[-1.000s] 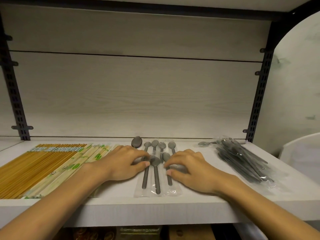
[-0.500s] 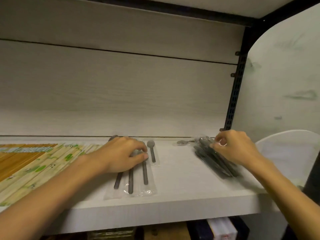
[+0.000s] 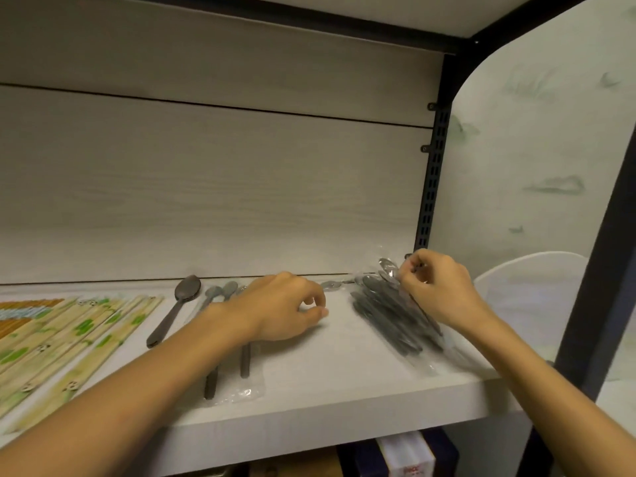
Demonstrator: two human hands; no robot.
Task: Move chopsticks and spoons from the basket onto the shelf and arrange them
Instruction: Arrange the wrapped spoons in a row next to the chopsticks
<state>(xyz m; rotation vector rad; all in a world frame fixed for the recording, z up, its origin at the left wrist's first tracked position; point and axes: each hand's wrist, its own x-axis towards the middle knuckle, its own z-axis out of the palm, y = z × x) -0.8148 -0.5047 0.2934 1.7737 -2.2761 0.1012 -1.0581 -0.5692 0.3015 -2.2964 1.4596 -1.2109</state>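
Note:
On the white shelf (image 3: 330,383), wrapped chopsticks (image 3: 65,342) lie in rows at the left. A bare dark spoon (image 3: 173,311) lies beside them, then several wrapped grey spoons (image 3: 229,352) side by side. My left hand (image 3: 282,308) hovers over these with fingers loosely curled, holding nothing I can see. A heap of plastic-wrapped spoons (image 3: 392,315) sits at the right. My right hand (image 3: 437,290) pinches one wrapped spoon (image 3: 387,270) at the top of that heap, its bowl lifted off the pile.
The shelf's back panel and a black slotted upright (image 3: 432,173) bound the space behind. A white rounded basket rim (image 3: 530,270) shows past the shelf's right end. Boxes (image 3: 406,459) sit on the level below.
My right hand left the laid-out spoons, moved right to the heap and now pinches a wrapped spoon, raising it. My left hand stayed over the row. The view swung right.

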